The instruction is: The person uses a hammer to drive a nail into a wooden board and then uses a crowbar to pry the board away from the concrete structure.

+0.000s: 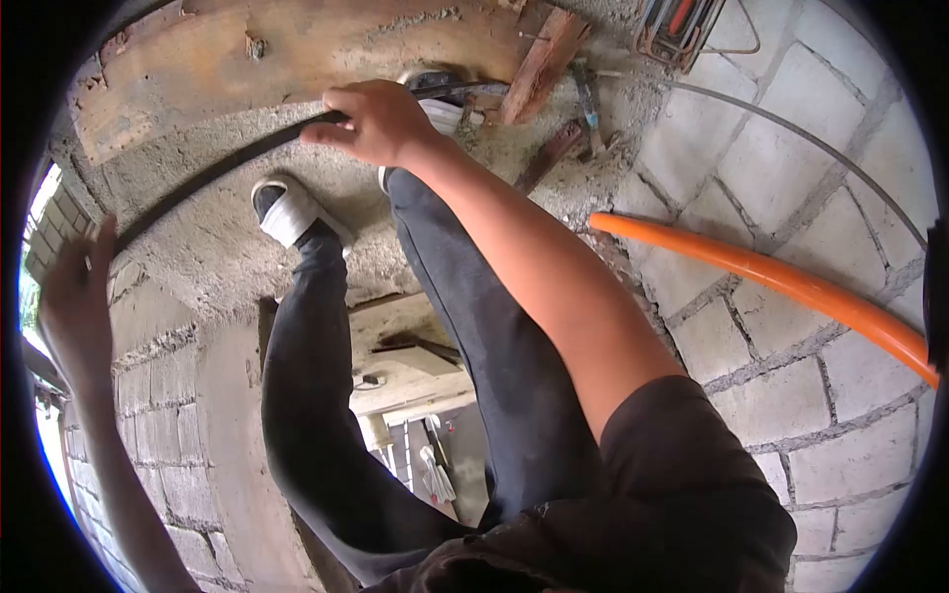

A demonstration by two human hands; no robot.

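Note:
My right hand reaches down and is closed around a black cable that runs diagonally across the rough concrete ledge I stand on. The cable goes on past my hand toward the wood scraps. My left hand is raised at the left edge in shadow, right by the cable's lower left end; whether it grips anything cannot be made out. My feet in white sandals rest on the ledge, with dark trousers below them.
An orange conduit slants across the grey block wall on the right, with a thin grey wire curving above it. A weathered wooden board lies along the ledge's far side, beside wood scraps. Below the ledge is an open drop.

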